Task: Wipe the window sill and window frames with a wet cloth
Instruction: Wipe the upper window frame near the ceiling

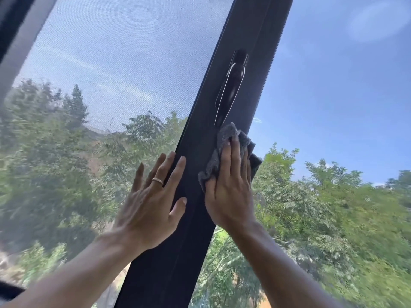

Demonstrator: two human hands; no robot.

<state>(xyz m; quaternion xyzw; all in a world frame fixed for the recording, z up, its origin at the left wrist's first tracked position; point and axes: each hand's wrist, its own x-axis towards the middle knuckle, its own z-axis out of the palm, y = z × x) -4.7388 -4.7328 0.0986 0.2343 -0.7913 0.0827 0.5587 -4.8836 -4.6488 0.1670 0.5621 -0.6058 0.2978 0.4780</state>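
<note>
A dark vertical window frame post (195, 141) runs up the middle of the head view, leaning to the right. My right hand (230, 185) presses a crumpled grey cloth (226, 138) flat against the post, fingers straight, just below the black window handle (231, 87). My left hand (153, 196), with a ring on one finger, rests spread flat where the mesh screen meets the post's left edge. The window sill is out of view.
A mesh insect screen (111, 74) fills the pane left of the post; clear glass (333, 85) fills the right pane. Trees and sky lie beyond. Another dark frame member (20, 32) crosses the top left corner.
</note>
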